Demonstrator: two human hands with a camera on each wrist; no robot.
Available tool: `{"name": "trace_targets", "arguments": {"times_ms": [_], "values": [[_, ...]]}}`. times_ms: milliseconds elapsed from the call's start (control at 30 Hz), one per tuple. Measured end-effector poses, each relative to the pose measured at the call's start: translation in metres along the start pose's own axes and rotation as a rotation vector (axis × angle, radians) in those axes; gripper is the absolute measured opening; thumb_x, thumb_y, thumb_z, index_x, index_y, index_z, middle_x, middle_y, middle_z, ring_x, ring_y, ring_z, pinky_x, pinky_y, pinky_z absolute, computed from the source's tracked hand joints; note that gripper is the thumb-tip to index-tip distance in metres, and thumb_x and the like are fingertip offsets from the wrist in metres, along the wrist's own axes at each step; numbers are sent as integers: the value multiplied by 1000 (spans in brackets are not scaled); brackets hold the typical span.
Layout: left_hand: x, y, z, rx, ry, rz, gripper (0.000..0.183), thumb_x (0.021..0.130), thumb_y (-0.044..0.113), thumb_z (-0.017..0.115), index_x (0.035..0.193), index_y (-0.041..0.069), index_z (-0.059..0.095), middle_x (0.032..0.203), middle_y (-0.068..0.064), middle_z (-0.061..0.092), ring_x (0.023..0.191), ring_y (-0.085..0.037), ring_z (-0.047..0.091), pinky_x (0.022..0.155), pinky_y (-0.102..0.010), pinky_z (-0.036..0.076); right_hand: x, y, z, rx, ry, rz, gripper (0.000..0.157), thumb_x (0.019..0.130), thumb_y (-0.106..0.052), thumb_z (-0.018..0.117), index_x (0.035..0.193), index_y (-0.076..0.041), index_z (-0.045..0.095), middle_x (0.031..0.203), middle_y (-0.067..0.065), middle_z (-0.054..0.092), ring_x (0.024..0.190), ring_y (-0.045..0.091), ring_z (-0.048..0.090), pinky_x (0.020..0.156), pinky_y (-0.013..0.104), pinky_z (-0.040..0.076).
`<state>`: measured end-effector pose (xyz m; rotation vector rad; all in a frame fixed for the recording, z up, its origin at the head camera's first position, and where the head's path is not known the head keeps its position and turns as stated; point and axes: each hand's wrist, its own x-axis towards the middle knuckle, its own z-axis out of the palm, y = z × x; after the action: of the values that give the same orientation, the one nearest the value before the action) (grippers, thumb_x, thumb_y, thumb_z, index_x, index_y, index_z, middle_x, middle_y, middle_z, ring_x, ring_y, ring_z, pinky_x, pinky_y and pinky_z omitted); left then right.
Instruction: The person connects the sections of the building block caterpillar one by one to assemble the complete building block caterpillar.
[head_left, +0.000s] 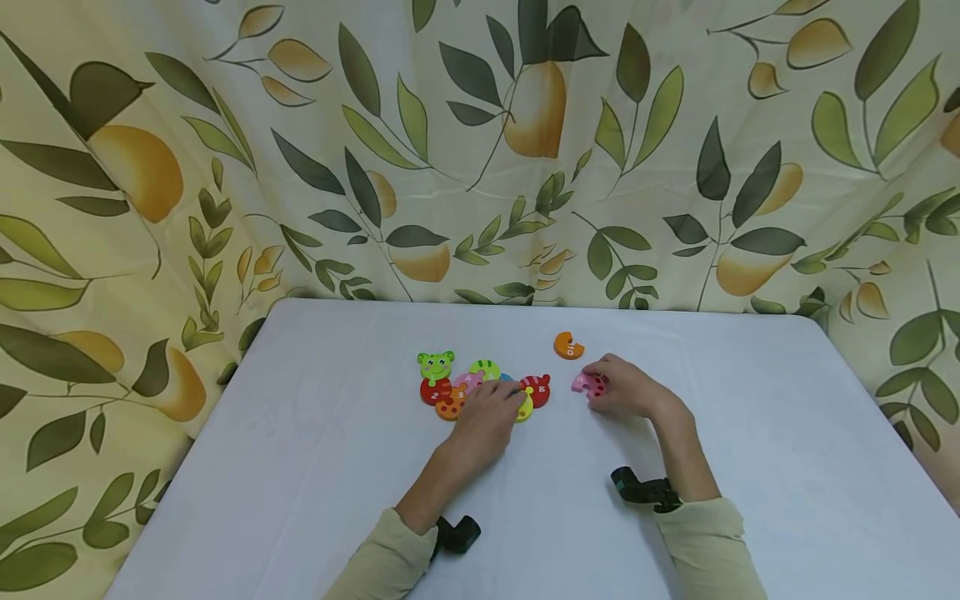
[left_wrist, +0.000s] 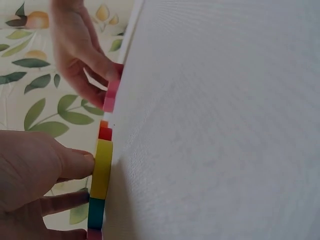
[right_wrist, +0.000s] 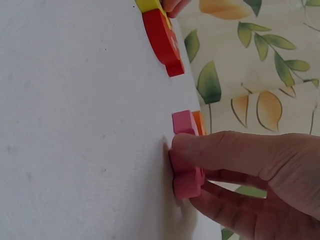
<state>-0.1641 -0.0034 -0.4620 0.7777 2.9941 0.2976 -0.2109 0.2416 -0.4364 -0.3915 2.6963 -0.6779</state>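
A row of joined wooden caterpillar puzzle pieces lies on the white table, starting at a green face piece (head_left: 436, 365) and a red numbered piece (head_left: 435, 392). My left hand (head_left: 489, 417) rests over the middle of the row, partly hiding it. Its thumb touches the yellow piece (left_wrist: 102, 169) and other fingers reach the teal piece (left_wrist: 96, 213). At the row's right end sits a red piece (head_left: 537, 390). To the right of that, my right hand (head_left: 626, 387) pinches a pink puzzle piece (right_wrist: 186, 167) between thumb and fingers, apart from the row.
A loose orange numbered piece (head_left: 567, 346) lies behind the pink one, toward the table's far side. The white tabletop (head_left: 300, 467) ends at a leaf-patterned curtain (head_left: 480, 208). Dark wrist cameras (head_left: 459, 534) are strapped to both wrists.
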Motion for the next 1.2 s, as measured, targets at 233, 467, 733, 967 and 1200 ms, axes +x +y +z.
{"name": "trace_targets", "arguments": {"times_ms": [233, 467, 733, 967, 1200], "values": [[1, 0, 0, -8, -9, 16, 49, 90, 20, 69, 137, 21, 56, 141, 2, 54, 132, -20, 47, 110, -42, 43, 3, -2, 4, 6, 52, -46, 47, 84, -17, 74, 124, 5, 60, 110, 18, 61, 98, 27, 55, 90, 45, 53], [2, 0, 0, 3, -17, 19, 47, 91, 21, 68, 137, 21, 56, 142, 2, 53, 133, -19, 46, 111, -41, 41, 11, -8, 10, 75, 70, -109, 46, 86, -20, 73, 126, 0, 61, 103, 12, 64, 94, 23, 57, 84, 39, 54], [1, 0, -2, 9, -23, 24, 49, 90, 21, 69, 138, 20, 55, 142, 2, 53, 133, -19, 45, 111, -40, 41, 16, -17, 19, 88, 94, -168, 44, 88, -17, 71, 128, -2, 61, 101, 10, 64, 89, 20, 53, 74, 29, 48], [-1, -1, -1, 25, -3, 35, 51, 89, 22, 70, 138, 19, 55, 142, 2, 53, 131, -20, 47, 110, -40, 42, 17, -24, 25, 62, 147, -187, 45, 90, -15, 68, 132, -5, 59, 132, 24, 57, 120, 38, 54, 100, 54, 48], [0, -1, -2, 24, -10, 33, 52, 89, 22, 70, 138, 20, 55, 142, 1, 53, 132, -20, 46, 111, -40, 42, 19, -23, 27, 31, 149, -185, 43, 89, -14, 69, 130, -5, 60, 129, 23, 57, 116, 37, 55, 98, 54, 49]]}}
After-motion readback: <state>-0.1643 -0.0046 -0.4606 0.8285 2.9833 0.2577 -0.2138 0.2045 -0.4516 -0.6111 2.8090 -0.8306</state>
